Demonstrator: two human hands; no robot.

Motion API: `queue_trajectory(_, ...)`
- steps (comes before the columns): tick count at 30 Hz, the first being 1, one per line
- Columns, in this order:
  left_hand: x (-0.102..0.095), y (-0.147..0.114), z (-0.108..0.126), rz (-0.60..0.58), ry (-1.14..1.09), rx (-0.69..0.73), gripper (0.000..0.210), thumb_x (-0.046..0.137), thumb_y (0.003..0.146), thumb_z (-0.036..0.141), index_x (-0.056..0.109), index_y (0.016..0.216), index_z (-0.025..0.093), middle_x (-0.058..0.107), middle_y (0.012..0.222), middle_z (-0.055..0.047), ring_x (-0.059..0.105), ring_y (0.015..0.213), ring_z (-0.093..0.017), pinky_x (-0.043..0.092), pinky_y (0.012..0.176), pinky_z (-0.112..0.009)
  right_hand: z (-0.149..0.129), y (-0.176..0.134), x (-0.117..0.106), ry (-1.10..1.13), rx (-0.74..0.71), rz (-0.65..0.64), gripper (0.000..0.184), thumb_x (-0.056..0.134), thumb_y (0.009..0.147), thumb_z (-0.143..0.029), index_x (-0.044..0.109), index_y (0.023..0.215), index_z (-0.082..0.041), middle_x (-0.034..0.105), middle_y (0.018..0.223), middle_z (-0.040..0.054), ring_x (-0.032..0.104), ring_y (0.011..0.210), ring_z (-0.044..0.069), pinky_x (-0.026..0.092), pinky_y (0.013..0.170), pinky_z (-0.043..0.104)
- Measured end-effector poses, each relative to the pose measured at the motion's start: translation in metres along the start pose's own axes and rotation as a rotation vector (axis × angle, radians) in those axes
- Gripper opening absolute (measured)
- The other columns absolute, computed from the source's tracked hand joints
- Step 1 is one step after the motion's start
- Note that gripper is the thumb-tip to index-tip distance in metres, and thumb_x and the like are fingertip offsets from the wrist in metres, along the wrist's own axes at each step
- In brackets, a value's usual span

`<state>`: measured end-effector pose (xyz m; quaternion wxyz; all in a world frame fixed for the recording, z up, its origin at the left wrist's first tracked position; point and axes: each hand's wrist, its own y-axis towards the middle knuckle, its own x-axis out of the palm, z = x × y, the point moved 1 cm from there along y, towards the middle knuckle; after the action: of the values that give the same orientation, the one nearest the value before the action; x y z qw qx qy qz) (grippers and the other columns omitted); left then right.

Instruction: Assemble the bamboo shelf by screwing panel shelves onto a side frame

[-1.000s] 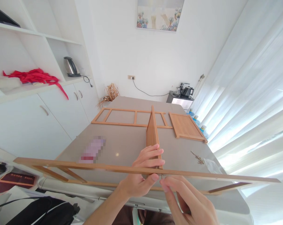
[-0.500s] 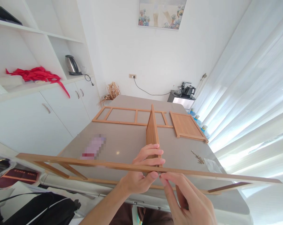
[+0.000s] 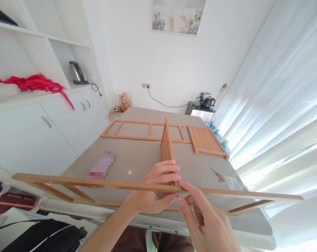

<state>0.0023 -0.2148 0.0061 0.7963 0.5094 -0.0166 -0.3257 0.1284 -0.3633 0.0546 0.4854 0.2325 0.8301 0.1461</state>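
A long wooden frame (image 3: 108, 183) stands on edge across the table's near side. Behind it a wooden panel (image 3: 168, 150) points away from me, its near end meeting the frame's rail. My left hand (image 3: 154, 190) wraps around this joint, fingers over the panel's edge and thumb on the near side. A small brass-coloured screw (image 3: 177, 195) sticks out of the rail toward me. My right hand (image 3: 203, 213) is closed there, index fingertip on the rail's top and thumb at the screw's outer end. The screw's inner part is hidden in the wood.
Another wooden ladder-like frame (image 3: 129, 138) and a second panel (image 3: 207, 141) lie farther back on the grey table (image 3: 137, 157). Several screws (image 3: 218, 175) and a clear plastic bag (image 3: 231, 183) lie at right. A blurred pinkish item (image 3: 102, 166) is at left.
My right index finger has moved from the near side up onto the rail's top, and the screw now shows above my thumb. My left hand keeps its grip. The view has shifted slightly.
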Motion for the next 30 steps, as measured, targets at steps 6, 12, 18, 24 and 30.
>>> queue_trajectory(6,0.000,-0.004,-0.002,-0.042,-0.022,-0.028,0.042,0.065,0.095,0.022,0.057,0.136,0.024,0.052,0.148,-0.013,0.034,0.149,-0.034,0.040,0.116,-0.060,-0.002,-0.002,0.007,0.105,0.044,0.033,0.036,0.044,0.103,-0.049,0.066,0.120,-0.025,0.066,0.060,-0.0051,0.048,0.035,0.008,0.046,0.042,0.016)
queue_trajectory(12,0.000,-0.004,-0.005,0.000,0.099,0.021,0.053,0.067,0.093,0.029,0.050,0.143,0.024,0.058,0.138,-0.013,0.046,0.138,-0.030,0.045,0.111,-0.053,0.000,-0.004,0.016,0.166,0.056,0.049,0.034,0.046,0.102,-0.051,0.062,0.119,-0.025,0.066,0.059,-0.0066,0.049,0.034,0.008,0.045,0.040,0.016)
queue_trajectory(18,-0.015,0.014,0.002,-0.080,0.283,-0.028,0.038,0.071,0.080,0.028,0.067,0.118,0.028,0.053,0.098,-0.005,0.054,0.089,-0.018,0.052,0.073,-0.028,0.001,-0.002,0.013,0.161,0.029,0.023,0.030,0.047,0.103,-0.047,0.060,0.120,-0.026,0.063,0.057,-0.0080,0.047,0.033,0.008,0.042,0.039,0.016)
queue_trajectory(24,-0.014,0.028,0.001,-0.299,0.203,-0.142,0.039,0.070,0.077,0.034,0.053,0.110,0.023,0.043,0.062,0.010,0.040,0.053,-0.009,0.035,0.054,-0.022,-0.001,-0.001,0.006,0.130,0.043,0.005,0.029,0.047,0.103,-0.046,0.062,0.117,-0.026,0.065,0.060,-0.0071,0.050,0.036,0.008,0.044,0.043,0.016)
queue_trajectory(30,-0.016,0.028,0.001,-0.437,0.117,-0.341,0.040,0.073,0.080,0.036,0.052,0.111,0.024,0.045,0.062,0.012,0.042,0.052,-0.007,0.037,0.054,-0.018,-0.001,0.000,0.006,0.145,0.043,-0.009,0.026,0.050,0.102,-0.044,0.061,0.117,-0.027,0.064,0.060,-0.0082,0.048,0.036,0.008,0.044,0.043,0.016)
